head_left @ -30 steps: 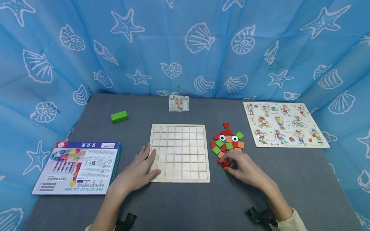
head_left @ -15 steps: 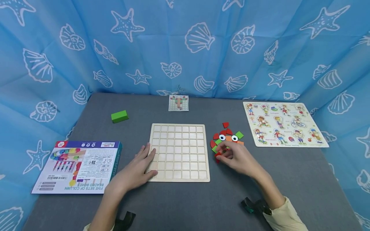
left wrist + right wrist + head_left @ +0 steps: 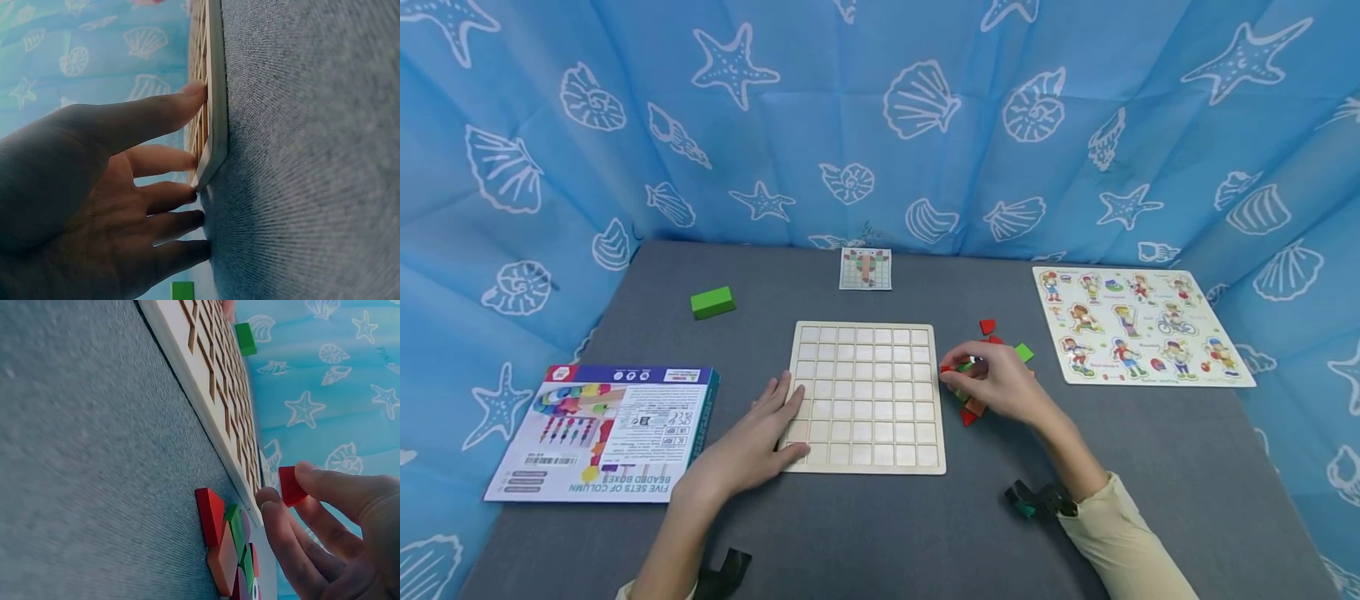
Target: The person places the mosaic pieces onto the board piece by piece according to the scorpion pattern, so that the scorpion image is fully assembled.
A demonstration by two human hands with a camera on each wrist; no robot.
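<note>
Grid board [image 3: 874,389]: near the counter's [image 3: 880,533] middle
Card [image 3: 866,269]: behind it, at the far edge
Block [image 3: 712,302]: left of the card, toward the far left corner
Box [image 3: 602,437]: left of the grid board, at the left edge
Loose pieces [image 3: 976,406]: just right of the grid board
Puzzle board [image 3: 1138,377]: right of the pieces, toward the far right corner

head: above table [image 3: 880,533], facing forward-down | 2 wrist views: low, close, tilted sideways | all 3 share: board [image 3: 870,397], curtain [image 3: 820,125]
</note>
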